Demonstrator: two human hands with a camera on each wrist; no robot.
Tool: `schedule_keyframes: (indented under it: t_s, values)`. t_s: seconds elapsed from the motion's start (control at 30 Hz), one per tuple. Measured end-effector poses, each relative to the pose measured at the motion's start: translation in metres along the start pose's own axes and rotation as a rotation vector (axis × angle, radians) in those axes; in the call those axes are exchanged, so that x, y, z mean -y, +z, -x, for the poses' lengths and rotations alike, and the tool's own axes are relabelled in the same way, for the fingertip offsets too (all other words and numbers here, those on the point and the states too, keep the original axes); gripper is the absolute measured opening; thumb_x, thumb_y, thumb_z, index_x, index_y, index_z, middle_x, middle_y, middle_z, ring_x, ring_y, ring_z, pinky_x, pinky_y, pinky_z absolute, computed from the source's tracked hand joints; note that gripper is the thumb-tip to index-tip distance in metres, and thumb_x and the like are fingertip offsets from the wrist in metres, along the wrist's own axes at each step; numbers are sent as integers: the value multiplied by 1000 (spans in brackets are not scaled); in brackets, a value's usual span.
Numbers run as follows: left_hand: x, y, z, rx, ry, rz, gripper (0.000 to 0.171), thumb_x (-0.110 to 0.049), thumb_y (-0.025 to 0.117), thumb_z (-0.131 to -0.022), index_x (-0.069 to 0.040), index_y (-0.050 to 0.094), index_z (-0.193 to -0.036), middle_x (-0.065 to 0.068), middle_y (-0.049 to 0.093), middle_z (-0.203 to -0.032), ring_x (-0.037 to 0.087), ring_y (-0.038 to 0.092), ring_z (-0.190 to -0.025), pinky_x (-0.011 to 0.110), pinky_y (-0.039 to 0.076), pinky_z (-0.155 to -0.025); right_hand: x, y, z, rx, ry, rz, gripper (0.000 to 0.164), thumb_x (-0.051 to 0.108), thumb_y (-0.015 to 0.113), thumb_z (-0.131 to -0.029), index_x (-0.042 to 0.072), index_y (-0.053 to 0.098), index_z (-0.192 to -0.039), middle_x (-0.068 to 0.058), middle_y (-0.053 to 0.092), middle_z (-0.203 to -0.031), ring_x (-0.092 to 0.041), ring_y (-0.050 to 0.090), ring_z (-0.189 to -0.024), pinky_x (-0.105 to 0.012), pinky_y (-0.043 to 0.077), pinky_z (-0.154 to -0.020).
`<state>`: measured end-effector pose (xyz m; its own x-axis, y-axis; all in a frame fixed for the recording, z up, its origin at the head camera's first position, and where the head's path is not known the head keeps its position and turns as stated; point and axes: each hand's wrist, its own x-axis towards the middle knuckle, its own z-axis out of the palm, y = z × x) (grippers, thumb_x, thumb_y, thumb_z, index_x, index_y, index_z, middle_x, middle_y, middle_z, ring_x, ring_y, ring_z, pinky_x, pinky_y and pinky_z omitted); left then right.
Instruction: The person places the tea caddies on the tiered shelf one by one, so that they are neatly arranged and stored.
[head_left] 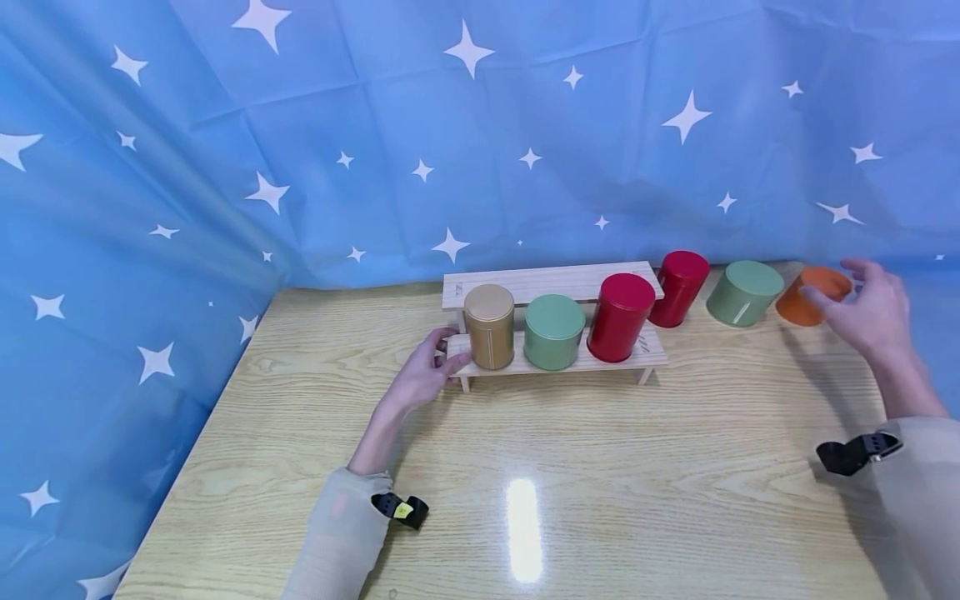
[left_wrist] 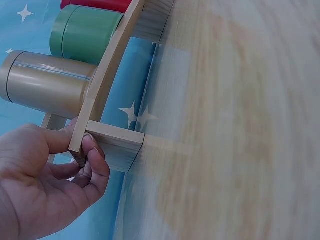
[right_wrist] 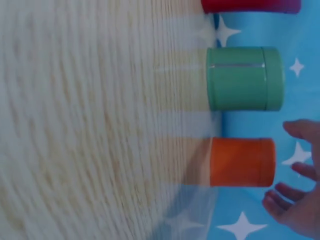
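Observation:
My left hand point(head_left: 422, 372) grips the left end of a two-tier wooden shelf point(head_left: 558, 362), thumb on top and fingers curled beneath the board, as the left wrist view shows. On its lower tier stand a gold tin point(head_left: 490, 329), a green tin point(head_left: 553, 333) and a tall red tin point(head_left: 621, 318). At the far right my right hand point(head_left: 870, 312) is spread beside an orange tin point(head_left: 810, 297) on the table. In the right wrist view, thumb and fingers stand apart near the lid of the orange tin point(right_wrist: 243, 162), not closed on it.
Between the shelf and the orange tin stand a second red tin point(head_left: 679, 287) and a second green tin point(head_left: 744, 293). A blue cloth with white stars point(head_left: 465, 167) hangs behind the wooden table point(head_left: 600, 467) and down its left side.

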<state>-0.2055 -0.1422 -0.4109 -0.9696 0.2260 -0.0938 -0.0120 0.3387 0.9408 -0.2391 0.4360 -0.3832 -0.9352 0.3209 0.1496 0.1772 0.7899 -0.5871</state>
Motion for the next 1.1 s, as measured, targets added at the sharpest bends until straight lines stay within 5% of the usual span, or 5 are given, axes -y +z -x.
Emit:
schedule_keyframes:
  t_s: [0.23, 0.37, 0.47, 0.67, 1.1]
  values:
    - [0, 0, -1, 1, 7, 16, 54, -12, 64, -100, 2, 41, -147, 11, 36, -108, 16, 41, -80, 36, 61, -83, -14, 0, -8, 46, -3, 7, 84, 38, 55, -101, -11, 12, -155, -45, 27, -144, -60, 27, -128, -71, 33, -95]
    - [1, 1, -1, 5, 8, 19, 55, -13, 65, -100, 2, 41, -147, 10, 36, -108, 16, 41, -80, 36, 61, -83, -23, 1, -12, 81, -29, -12, 87, 38, 57, -101, -13, 11, -154, -47, 30, -140, -60, 36, -118, -45, 44, -73]
    - [1, 1, -2, 7, 9, 17, 56, -13, 66, -100, 2, 41, -147, 10, 36, -108, 16, 41, -80, 36, 62, -83, -28, 2, -14, 92, -49, -16, 88, 38, 57, -100, -14, 11, -154, -46, 32, -139, -59, 39, -116, -31, 39, -68]
    - [1, 1, -2, 7, 16, 11, 55, -14, 66, -100, 1, 42, -147, 10, 36, -106, 16, 40, -80, 35, 62, -82, -32, 4, -17, 94, -33, -25, 88, 38, 57, -100, -13, 9, -154, -47, 29, -143, -61, 37, -121, -48, 46, -75]
    - [2, 1, -1, 2, 10, 11, 55, -14, 65, -100, 2, 41, -147, 10, 35, -106, 16, 40, -79, 36, 62, -83, -27, 10, -13, 110, 44, -126, 91, 43, 59, -99, -10, 12, -156, -41, 22, -153, -60, 34, -132, -7, 31, -60]
